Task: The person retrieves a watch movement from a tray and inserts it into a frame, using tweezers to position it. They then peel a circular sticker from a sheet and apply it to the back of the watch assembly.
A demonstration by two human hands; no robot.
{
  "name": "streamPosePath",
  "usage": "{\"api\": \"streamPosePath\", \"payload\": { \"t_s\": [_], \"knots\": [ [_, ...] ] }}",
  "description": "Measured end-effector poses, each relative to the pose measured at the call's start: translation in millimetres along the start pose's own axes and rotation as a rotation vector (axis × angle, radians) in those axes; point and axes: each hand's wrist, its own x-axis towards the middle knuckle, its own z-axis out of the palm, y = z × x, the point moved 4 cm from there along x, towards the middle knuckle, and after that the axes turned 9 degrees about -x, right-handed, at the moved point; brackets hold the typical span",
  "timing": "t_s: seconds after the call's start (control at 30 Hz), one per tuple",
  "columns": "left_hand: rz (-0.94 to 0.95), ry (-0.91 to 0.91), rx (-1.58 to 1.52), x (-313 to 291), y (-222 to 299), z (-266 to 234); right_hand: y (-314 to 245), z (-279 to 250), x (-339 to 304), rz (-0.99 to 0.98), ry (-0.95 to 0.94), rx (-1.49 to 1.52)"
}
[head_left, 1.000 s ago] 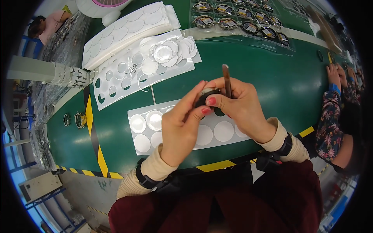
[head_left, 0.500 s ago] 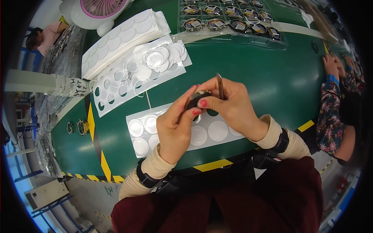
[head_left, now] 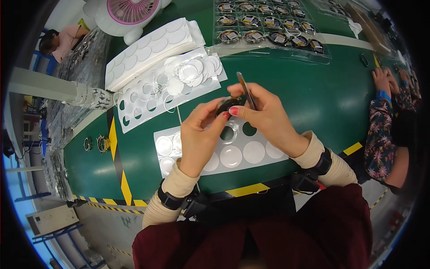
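My left hand (head_left: 200,134) grips a small round dark part (head_left: 227,106), like a watch case, by its left side and lower edge. My right hand (head_left: 270,114) presses its thumb on the same part from the right. Slim metal tweezers (head_left: 245,88) also sit in my right hand, pointing up and to the left. The part is held above a white sheet (head_left: 242,137) of round stickers; some positions on it are open holes. Fingers cover much of the part, so its details cannot be made out.
Left of centre lie a used sheet with loose white discs (head_left: 190,71) and a thick sticker stack (head_left: 148,49). A fan (head_left: 133,11) and clear trays of round parts (head_left: 273,38) stand at the back. Two metal rings (head_left: 103,144) lie left. A co-worker's arm (head_left: 381,121) is at right.
The round part stays between both hands and has tilted a little. The tweezers lean further left. The whole view has shifted slightly, with the table things now further right.
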Motion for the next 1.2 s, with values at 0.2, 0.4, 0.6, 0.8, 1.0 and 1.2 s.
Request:
{"api": "streamPosePath", "payload": {
  "t_s": [0.2,0.4,0.6,0.8,1.0,1.2],
  "knots": [
    [0.165,-0.063,0.121,-2.5,7.2,-0.2,5.0,2.7,-0.8,0.208,-0.214,0.217],
    [0.009,-0.035,-0.257,-1.9,14.0,8.9,10.0,2.0,-3.2,0.463,-0.228,0.573],
    [-0.046,-0.009,-0.278,-2.1,12.1,5.0,12.6,0.8,-1.5,0.504,-0.258,0.577],
    [-0.067,0.004,-0.264,-3.2,9.6,-0.3,12.2,2.3,-1.6,0.506,-0.252,0.554],
    [-0.080,0.021,-0.339,-1.4,4.5,-2.6,5.1,1.1,-3.8,0.429,-0.180,0.460],
    [-0.373,-0.235,-0.961,-1.7,-4.6,6.1,-17.7,8.2,-8.5,-0.447,-0.086,-0.377]
  ]
}}
